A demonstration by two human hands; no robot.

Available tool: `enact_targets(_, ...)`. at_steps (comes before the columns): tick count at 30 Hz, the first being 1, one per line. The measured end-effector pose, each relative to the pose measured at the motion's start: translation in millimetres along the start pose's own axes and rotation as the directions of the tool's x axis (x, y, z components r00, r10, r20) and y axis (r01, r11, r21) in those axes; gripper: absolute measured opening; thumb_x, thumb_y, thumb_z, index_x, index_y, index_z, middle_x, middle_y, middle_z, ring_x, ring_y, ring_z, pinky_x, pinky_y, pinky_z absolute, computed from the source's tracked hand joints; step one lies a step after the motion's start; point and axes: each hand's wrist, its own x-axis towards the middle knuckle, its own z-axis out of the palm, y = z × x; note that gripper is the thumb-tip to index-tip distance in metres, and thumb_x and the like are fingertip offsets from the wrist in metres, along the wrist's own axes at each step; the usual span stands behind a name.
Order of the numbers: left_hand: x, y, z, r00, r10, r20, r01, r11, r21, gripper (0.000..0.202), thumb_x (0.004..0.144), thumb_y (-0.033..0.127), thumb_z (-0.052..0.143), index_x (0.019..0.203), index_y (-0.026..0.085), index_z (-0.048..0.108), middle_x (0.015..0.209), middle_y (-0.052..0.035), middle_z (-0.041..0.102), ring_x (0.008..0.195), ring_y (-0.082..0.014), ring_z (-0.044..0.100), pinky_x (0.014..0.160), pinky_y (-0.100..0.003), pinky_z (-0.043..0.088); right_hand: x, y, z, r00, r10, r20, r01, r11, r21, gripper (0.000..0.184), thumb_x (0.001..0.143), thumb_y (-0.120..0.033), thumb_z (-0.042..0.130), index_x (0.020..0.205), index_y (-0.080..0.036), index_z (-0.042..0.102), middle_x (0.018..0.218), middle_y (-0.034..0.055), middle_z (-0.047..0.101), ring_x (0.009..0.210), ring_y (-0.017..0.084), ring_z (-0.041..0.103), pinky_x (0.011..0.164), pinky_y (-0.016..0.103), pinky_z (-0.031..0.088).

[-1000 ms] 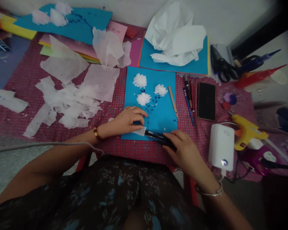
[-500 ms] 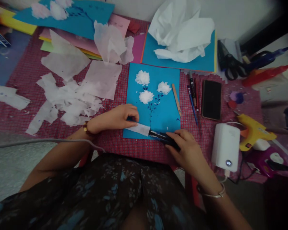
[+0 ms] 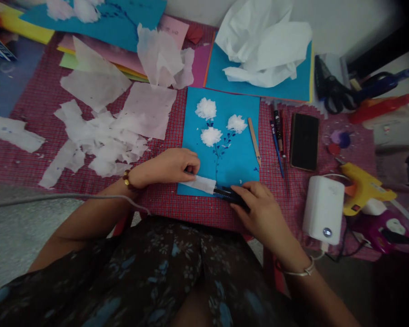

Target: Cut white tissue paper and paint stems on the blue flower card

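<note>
Left hand (image 3: pixel 172 165) pinches a tissue strip (image 3: pixel 201 184), now rolled farther over the pen (image 3: pixel 229 194) than a second ago; right hand (image 3: pixel 259 211) grips the pen's other end, at the lower edge of the card (image 3: pixel 240 156)

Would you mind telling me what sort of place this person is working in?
Probably a home craft table: a checked cloth strewn with torn tissue paper, a yellow glue gun and scissors, and a blue card with white paper flowers.

Scraps (image 3: pixel 98 141) left, power bank (image 3: pixel 323 209) right, open cloth (image 3: pixel 197 211) below blue card (image 3: pixel 238 154)
</note>
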Motion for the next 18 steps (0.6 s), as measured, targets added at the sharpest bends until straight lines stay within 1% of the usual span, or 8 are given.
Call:
enact_targets(3, 1, 2, -0.9, 1.0, -0.017, 0.005, 0.017, 1.0, 0.006, 0.01, 0.085, 0.024, 0.065, 0.076, 0.018, 0.064, 0.077, 0.0, 0.062, 0.074, -0.014, 0.055, 0.067, -0.025, 0.035, 0, -3, 1, 1.0, 0.003, -0.002, -0.003, 1.0, -0.001, 0.035, 0.091, -0.021, 0.064, 0.125, -0.013, 0.065, 0.109, 0.0152, 0.061, 0.102, 0.031, 0.059, 0.089, 0.051, 0.056)
enact_targets(5, 3, 5, -1.7, 0.999, -0.042, 0.011, 0.041, 0.999, 0.02, 0.018, 0.088, 0.032, 0.065, 0.077, 0.018, 0.064, 0.078, -0.0009, 0.063, 0.075, -0.0146, 0.055, 0.066, -0.026, 0.034, 1, -4, 0, 1.0, 0.002, 0.0, -0.002, 1.0, 0.001, 0.035, 0.091, -0.021, 0.064, 0.125, -0.013, 0.065, 0.109, 0.0151, 0.061, 0.101, 0.031, 0.059, 0.089, 0.05, 0.056)
enact_targets(7, 6, 9, -2.8, 0.997, -0.077, 0.031, 0.075, 0.995, 0.07, 0.028, 0.091, 0.042, 0.063, 0.076, 0.018, 0.063, 0.079, -0.002, 0.063, 0.073, -0.0155, 0.055, 0.063, -0.027, 0.032, 1, -4, 0, 1.0, 0.001, 0.008, -0.001, 1.0, 0.008, 0.035, 0.091, -0.021, 0.064, 0.126, -0.013, 0.064, 0.109, 0.0148, 0.061, 0.1, 0.03, 0.059, 0.089, 0.049, 0.056)
enact_targets(9, 11, 15, -4.3, 0.991, -0.115, 0.069, 0.104, 0.982, 0.155, 0.035, 0.091, 0.048, 0.061, 0.073, 0.018, 0.062, 0.077, -0.0029, 0.063, 0.07, -0.016, 0.053, 0.059, -0.029, 0.028, 1, -4, 0, 1.0, -0.001, 0.012, 0.001, 1.0, 0.011, 0.036, 0.091, -0.021, 0.064, 0.126, -0.014, 0.064, 0.11, 0.0143, 0.061, 0.1, 0.03, 0.059, 0.088, 0.049, 0.056)
enact_targets(12, 20, 24, -6.0, 0.978, -0.172, 0.115, 0.133, 0.949, 0.286, 0.037, 0.09, 0.049, 0.063, 0.071, 0.018, 0.061, 0.074, -0.0036, 0.062, 0.065, -0.0165, 0.05, 0.055, -0.03, 0.021, 1, -4, 0, 1.0, -0.001, 0.008, 0.001, 1.0, 0.003, 0.035, 0.091, -0.021, 0.064, 0.125, -0.015, 0.064, 0.109, 0.0143, 0.062, 0.1, 0.03, 0.059, 0.088, 0.049, 0.056)
enact_targets(14, 24, 28, -5.8, 0.973, -0.198, 0.118, 0.148, 0.928, 0.342, 0.036, 0.088, 0.049, 0.065, 0.07, 0.018, 0.061, 0.073, -0.0039, 0.062, 0.062, -0.0166, 0.048, 0.054, -0.031, 0.018, 0, -4, 0, 1.0, -0.004, 0.01, 0.004, 1.0, 0.003, 0.034, 0.091, -0.021, 0.064, 0.125, -0.015, 0.063, 0.109, 0.0142, 0.062, 0.1, 0.03, 0.059, 0.088, 0.05, 0.056)
enact_targets(18, 26, 27, -2.0, 0.976, -0.201, 0.087, 0.161, 0.927, 0.338, 0.038, 0.086, 0.052, 0.066, 0.068, 0.019, 0.06, 0.069, -0.0038, 0.06, 0.059, -0.0165, 0.046, 0.054, -0.032, 0.018, -4, -7, 3, 1.0, 0.015, 0.001, -0.015, 1.0, -0.002, 0.039, 0.091, -0.021, 0.064, 0.129, -0.016, 0.058, 0.111, 0.0141, 0.063, 0.1, 0.031, 0.061, 0.088, 0.052, 0.056)
